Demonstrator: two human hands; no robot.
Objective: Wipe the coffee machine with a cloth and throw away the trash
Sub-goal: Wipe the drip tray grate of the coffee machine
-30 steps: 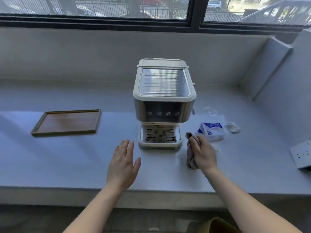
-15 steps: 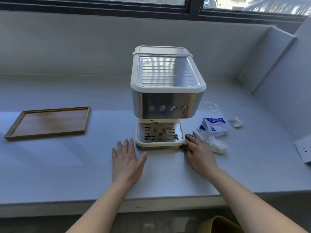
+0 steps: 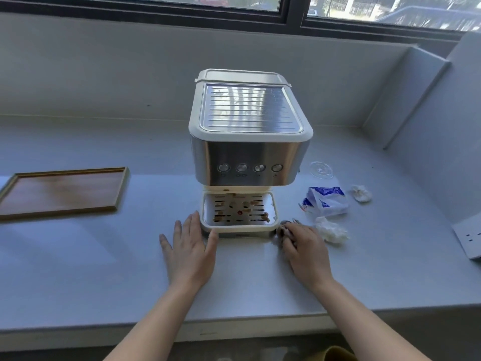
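Observation:
A cream and steel coffee machine (image 3: 248,142) stands in the middle of the grey counter (image 3: 78,256). Its drip tray (image 3: 238,226) has brown crumbs on the grille. My left hand (image 3: 188,252) lies flat with fingers spread, its thumb and fingertips touching the tray's front-left corner. My right hand (image 3: 305,252) presses a grey-brown cloth (image 3: 282,229) against the counter at the tray's front-right corner; most of the cloth is hidden under the hand. Trash lies to the right: a crumpled white tissue (image 3: 331,230), a blue and white wrapper (image 3: 326,200), a small white wad (image 3: 361,192), a clear plastic lid (image 3: 321,170).
A wooden tray (image 3: 62,192) lies at the left of the counter. A white power strip (image 3: 468,235) sits at the right edge. A wall and window run behind the machine, and a slanted panel (image 3: 406,95) closes the right corner. Something yellow (image 3: 335,355) shows below the counter's front edge.
The view has come closer to the machine. My right hand has brought the cloth down onto the counter by the tray's right corner. My left hand has slid forward to touch the tray's left corner.

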